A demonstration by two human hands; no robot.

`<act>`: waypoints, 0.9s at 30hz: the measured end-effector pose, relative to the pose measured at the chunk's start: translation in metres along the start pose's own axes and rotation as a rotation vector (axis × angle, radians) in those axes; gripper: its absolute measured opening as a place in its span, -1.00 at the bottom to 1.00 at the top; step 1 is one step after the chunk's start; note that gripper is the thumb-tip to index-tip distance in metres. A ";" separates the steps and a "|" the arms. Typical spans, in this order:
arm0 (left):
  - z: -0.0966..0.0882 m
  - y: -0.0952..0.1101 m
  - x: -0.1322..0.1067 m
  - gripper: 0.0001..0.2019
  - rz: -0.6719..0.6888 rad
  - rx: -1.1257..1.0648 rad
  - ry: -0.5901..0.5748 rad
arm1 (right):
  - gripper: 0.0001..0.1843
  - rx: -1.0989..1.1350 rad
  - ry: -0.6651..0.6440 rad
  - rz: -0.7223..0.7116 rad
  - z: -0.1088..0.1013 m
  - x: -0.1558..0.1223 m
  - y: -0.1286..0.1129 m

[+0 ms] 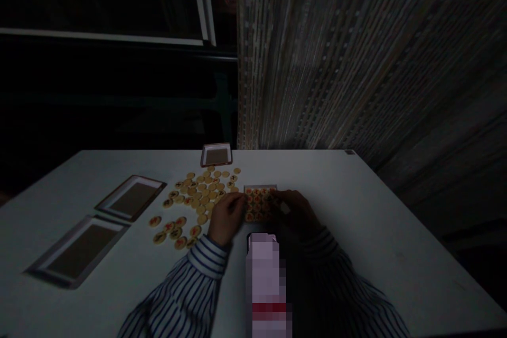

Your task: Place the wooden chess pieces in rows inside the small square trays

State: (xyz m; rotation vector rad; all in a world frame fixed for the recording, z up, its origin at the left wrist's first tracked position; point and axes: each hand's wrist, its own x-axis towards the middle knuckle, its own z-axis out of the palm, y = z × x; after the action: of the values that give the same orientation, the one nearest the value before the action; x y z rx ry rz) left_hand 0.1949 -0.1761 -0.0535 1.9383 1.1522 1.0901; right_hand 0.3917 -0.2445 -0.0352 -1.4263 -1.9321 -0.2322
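A small shallow box (pixel 260 186) lies near the table's middle, filled with rows of round xiangqi pieces (pixel 257 203) with red characters. My left hand (pixel 228 216) is at the box's left edge, its fingers curled and closed together. Over the right edge, touching the pieces there, is my right hand (pixel 295 210), with its fingers bent inward. Whether either hand holds a piece or the box's wall is too dark to make out. Loose xiangqi pieces (pixel 202 194) are scattered left of the box, some face down, others showing red or black characters.
Two shallow open trays (pixel 132 177) (pixel 79 281) lie on the left of the white table (pixel 356 253). Another small tray (pixel 216 165) stands near the far edge. A pixelated pale object (pixel 266 269) with a red band is in front of the box. Behind hangs a string curtain (pixel 317 53).
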 end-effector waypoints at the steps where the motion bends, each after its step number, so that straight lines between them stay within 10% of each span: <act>1: 0.001 -0.002 -0.001 -0.78 0.019 0.017 -0.011 | -0.79 -0.009 -0.015 0.008 0.000 -0.001 0.001; 27: 0.008 -0.012 -0.012 -0.82 0.089 0.107 -0.060 | -0.88 0.092 -0.250 -0.069 0.009 -0.003 0.010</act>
State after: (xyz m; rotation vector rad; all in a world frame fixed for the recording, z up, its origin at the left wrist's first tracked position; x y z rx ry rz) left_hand 0.1940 -0.1830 -0.0712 2.1082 1.1214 1.0273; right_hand 0.3969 -0.2387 -0.0461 -1.3827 -2.1660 0.0041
